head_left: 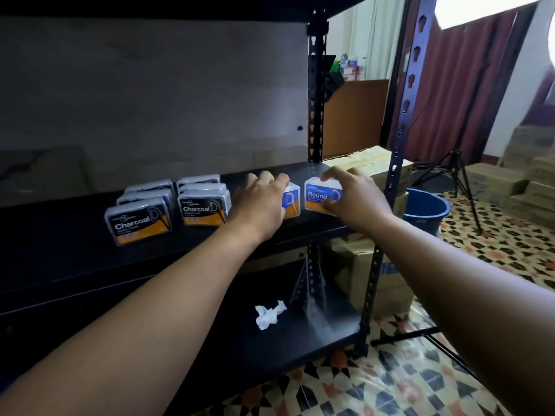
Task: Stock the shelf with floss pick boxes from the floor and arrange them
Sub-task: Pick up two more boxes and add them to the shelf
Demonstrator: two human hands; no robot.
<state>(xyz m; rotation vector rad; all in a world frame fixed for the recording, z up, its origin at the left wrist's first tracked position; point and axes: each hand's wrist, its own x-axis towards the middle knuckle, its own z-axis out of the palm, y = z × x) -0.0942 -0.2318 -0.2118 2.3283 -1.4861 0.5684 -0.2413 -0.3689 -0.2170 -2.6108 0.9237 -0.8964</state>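
Note:
On the black shelf board (75, 247) stand two rows of black Charcoal floss pick boxes, the front ones at the left (138, 221) and at the middle (204, 207). To their right my left hand (260, 199) grips a blue and orange floss pick box (292, 200), mostly hidden behind the fingers. My right hand (354, 197) holds a second blue Round box (320, 197) from its right side, thumb over the top. Both blue boxes stand on the shelf, a small gap apart.
A crumpled white tissue (269, 315) lies on the lower shelf. The shelf's uprights (315, 94) stand at the right end. Cardboard cartons (369, 265) and a blue bucket (426, 210) sit beyond, with tripod legs on the patterned floor.

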